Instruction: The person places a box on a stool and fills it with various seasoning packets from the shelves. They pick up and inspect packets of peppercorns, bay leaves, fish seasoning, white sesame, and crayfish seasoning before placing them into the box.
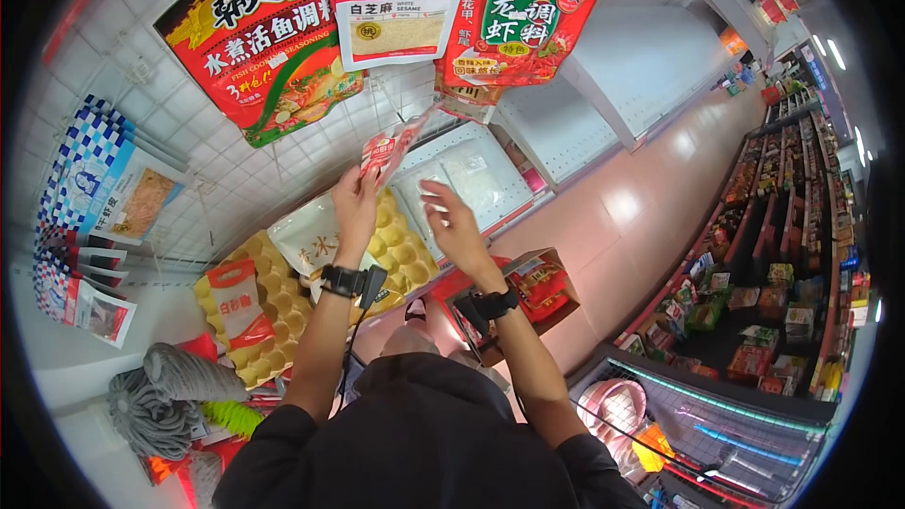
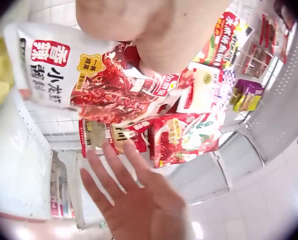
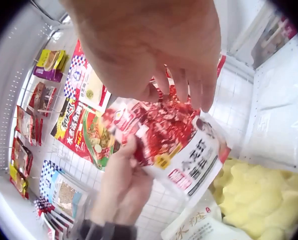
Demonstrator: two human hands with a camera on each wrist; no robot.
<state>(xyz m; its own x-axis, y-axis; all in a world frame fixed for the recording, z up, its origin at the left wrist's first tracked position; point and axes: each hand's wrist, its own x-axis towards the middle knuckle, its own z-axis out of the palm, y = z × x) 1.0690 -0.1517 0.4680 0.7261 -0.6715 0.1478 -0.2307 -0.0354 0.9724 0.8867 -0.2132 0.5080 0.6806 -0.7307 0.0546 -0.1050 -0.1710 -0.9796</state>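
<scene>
My left hand [image 1: 353, 207] pinches a red and white packet of crayfish seasoning [image 3: 176, 145] by its side edge, the thumb lying on its printed front. In the head view the packet appears nearly edge-on, below the hanging bags. My right hand [image 1: 454, 224] is beside it with the fingers spread and nothing in them. From the left wrist the right hand [image 2: 144, 200] shows its open palm just below the packet [image 2: 104, 80]. Hanging above are a red fish seasoning bag [image 1: 269, 47], a white sesame bag [image 1: 396, 9] and a red crayfish seasoning bag [image 1: 528, 14].
Blue-checked packets [image 1: 113, 179] hang on the wire grid at the left. Yellow egg trays [image 1: 269, 287] lie below, bearing a white bag [image 1: 306, 231] and a red-and-white bag [image 1: 240, 302]. An open carton [image 1: 556, 287] stands on the floor. Stocked shelves [image 1: 754, 254] line the aisle's right side.
</scene>
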